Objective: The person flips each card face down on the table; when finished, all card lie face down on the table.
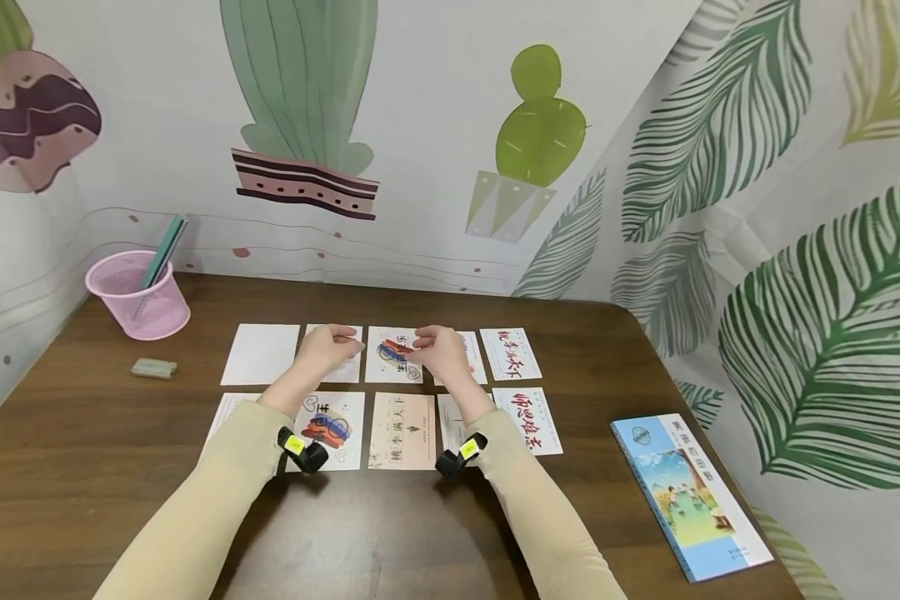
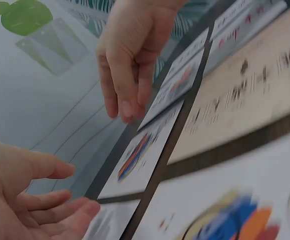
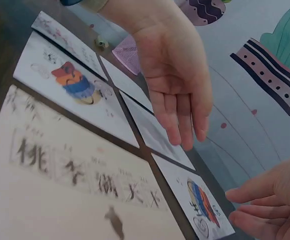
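Two rows of square paper cards lie on the brown table. My left hand (image 1: 322, 354) hovers over a white card (image 1: 348, 372) in the back row, fingers loosely extended with nothing between them. Opposite it, my right hand (image 1: 442, 354) hangs by the right edge of a card with a colourful brush-stroke print (image 1: 390, 354), also holding nothing. In the front row are a similar colourful card (image 1: 333, 429) and a beige card with dark characters (image 1: 405, 431). My forearms partly cover the front-row cards beside these two. In the right wrist view, the left hand's fingers (image 3: 172, 120) point down, relaxed.
A blank white card (image 1: 262, 354) ends the back row on the left; cards with red characters (image 1: 510, 354) are on the right. A pink mesh pen cup (image 1: 138, 296) and a small pale greenish object (image 1: 153, 367) sit left. A blue-and-white illustrated book (image 1: 690, 496) lies right.
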Demonstrator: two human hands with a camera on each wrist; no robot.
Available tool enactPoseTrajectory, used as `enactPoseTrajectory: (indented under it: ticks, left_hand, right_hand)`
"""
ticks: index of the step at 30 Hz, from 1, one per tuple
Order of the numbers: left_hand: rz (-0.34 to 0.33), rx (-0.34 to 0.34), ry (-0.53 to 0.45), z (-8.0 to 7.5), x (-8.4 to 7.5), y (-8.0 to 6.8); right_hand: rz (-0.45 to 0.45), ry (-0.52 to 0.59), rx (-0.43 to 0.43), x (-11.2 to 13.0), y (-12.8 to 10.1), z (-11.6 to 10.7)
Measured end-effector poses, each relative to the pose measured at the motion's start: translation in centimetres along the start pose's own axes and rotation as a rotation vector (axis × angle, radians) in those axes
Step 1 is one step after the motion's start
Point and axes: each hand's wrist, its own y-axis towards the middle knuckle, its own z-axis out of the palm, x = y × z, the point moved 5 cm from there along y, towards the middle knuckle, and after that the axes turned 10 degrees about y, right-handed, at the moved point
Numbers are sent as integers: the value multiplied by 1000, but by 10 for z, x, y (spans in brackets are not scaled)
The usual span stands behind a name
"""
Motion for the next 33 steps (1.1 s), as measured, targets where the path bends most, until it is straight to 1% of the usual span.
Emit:
enactPoseTrajectory:
  ticks: [2,5,10,15,20,26,29,31,33]
  left_hand:
    - [-10,35,-24,8,-4,1]
    - [-16,69,-46,17,-9,1]
    - [-24,112,-54,25,-16,0]
    - [-41,142,-48,31,-20,0]
    - [-64,174,-67,35,-24,0]
    - [-113,194,-161,36,-26,1]
    - [-121,216,-199,36,-25,2]
    - [-107,218,-188,36,-24,4]
    - [-62,197,-128,35,-25,6]
  right_hand:
    - [2,-15,12,-2,-3,-3]
    - [2,-40,32,-6,-5,-3]
    - [2,-82,48,-11,-7,-2]
    - [3,-108,61,-15,-8,-2]
    - [7,-120,71,-16,-9,-1]
    - [4,-117,74,-17,-10,1]
    - [-6,-124,72,-18,-10,1]
    - [-6,-127,78,-18,-10,1]
    - [-5,-129,86,-19,-10,1]
